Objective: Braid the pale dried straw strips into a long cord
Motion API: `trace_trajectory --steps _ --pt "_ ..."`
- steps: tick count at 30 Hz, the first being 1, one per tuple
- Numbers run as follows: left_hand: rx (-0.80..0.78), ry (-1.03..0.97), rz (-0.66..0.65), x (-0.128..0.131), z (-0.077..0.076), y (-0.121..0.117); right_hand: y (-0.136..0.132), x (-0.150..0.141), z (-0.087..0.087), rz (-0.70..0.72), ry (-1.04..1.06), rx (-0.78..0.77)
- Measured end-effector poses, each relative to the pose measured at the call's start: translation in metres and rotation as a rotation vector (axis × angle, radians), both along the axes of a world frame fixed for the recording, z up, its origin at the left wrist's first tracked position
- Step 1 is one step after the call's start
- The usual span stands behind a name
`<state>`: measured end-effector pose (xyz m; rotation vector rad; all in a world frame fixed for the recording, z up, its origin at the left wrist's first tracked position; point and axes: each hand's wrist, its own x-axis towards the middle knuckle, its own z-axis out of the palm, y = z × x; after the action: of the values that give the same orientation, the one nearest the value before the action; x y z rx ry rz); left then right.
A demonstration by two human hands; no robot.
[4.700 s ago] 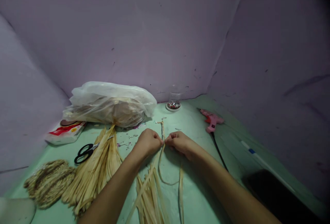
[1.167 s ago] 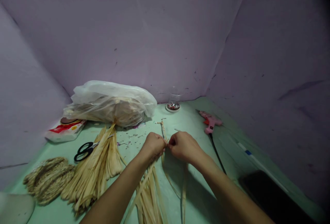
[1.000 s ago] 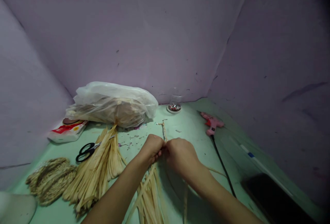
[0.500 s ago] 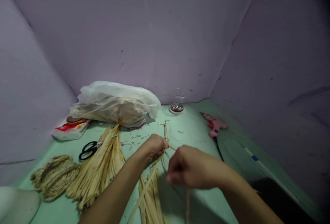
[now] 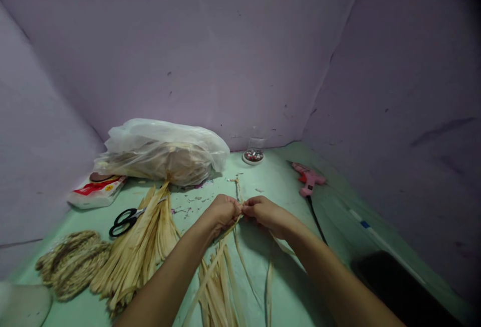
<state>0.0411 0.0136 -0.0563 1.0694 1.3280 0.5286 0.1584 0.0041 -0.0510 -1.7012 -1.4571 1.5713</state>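
A thin braid of dried fibre strips [image 5: 238, 189] runs from the tabletop into my fingers. My left hand [image 5: 225, 212] is closed in a pinch on it. Right beside it, fingertips almost touching, my right hand [image 5: 263, 212] pinches the strips at the same spot. Loose strip ends [image 5: 245, 267] trail down from my hands toward me. Below them lies a small pile of pale flat strips [image 5: 216, 292]. The exact crossing of the strips is hidden by my fingers.
On the left are a tied strip bundle [image 5: 143, 247], black-handled scissors [image 5: 124, 221], a braided coil [image 5: 73, 264] and a red-white packet [image 5: 97, 194]. Behind sit a plastic bag [image 5: 165, 141] and a dish of beads [image 5: 253, 156]. A pink glue gun [image 5: 308, 176] and a dark object [image 5: 398, 287] lie right.
My right hand has moved up and left from its lower, apart position to meet my left hand at the braid. My left hand stays pinched there. The view has shifted slightly.
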Motion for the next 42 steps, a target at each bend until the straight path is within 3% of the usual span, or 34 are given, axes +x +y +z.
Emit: trace_trajectory --steps 5,10,14,18,23,27,33,35,37,39,42 --pt "0.025 0.048 -0.002 -0.002 -0.003 0.002 0.004 0.004 -0.003 -0.031 0.03 0.053" --pt "0.064 0.145 -0.126 -0.01 -0.004 0.003 0.005 0.003 -0.006 -0.073 0.031 0.004" --pt "0.058 0.18 -0.24 -0.015 0.009 0.003 0.006 0.004 -0.008 -0.077 0.008 0.016" --pt "0.1 0.322 -0.239 -0.019 0.022 0.002 0.005 0.004 -0.007 -0.074 0.01 0.006" --pt "0.287 0.512 -0.287 -0.018 0.02 -0.002 0.002 0.003 -0.004 -0.08 0.137 -0.054" --pt "0.431 0.677 -0.236 -0.007 0.02 -0.016 0.003 0.004 -0.006 -0.105 0.208 -0.109" --pt "0.496 0.667 -0.258 0.008 0.032 -0.036 0.005 0.005 -0.01 -0.12 0.259 -0.134" --pt "0.463 0.622 -0.322 0.002 0.037 -0.032 0.005 0.006 -0.011 -0.105 0.266 -0.125" --pt "0.418 0.574 -0.308 -0.007 0.04 -0.022 0.006 0.008 -0.011 -0.082 0.283 -0.137" --pt "0.344 0.507 -0.173 -0.015 0.039 -0.01 0.006 0.011 -0.01 -0.07 0.297 -0.173" --pt "0.113 0.28 -0.003 -0.016 0.03 0.0 0.007 0.013 -0.01 -0.076 0.327 -0.211"
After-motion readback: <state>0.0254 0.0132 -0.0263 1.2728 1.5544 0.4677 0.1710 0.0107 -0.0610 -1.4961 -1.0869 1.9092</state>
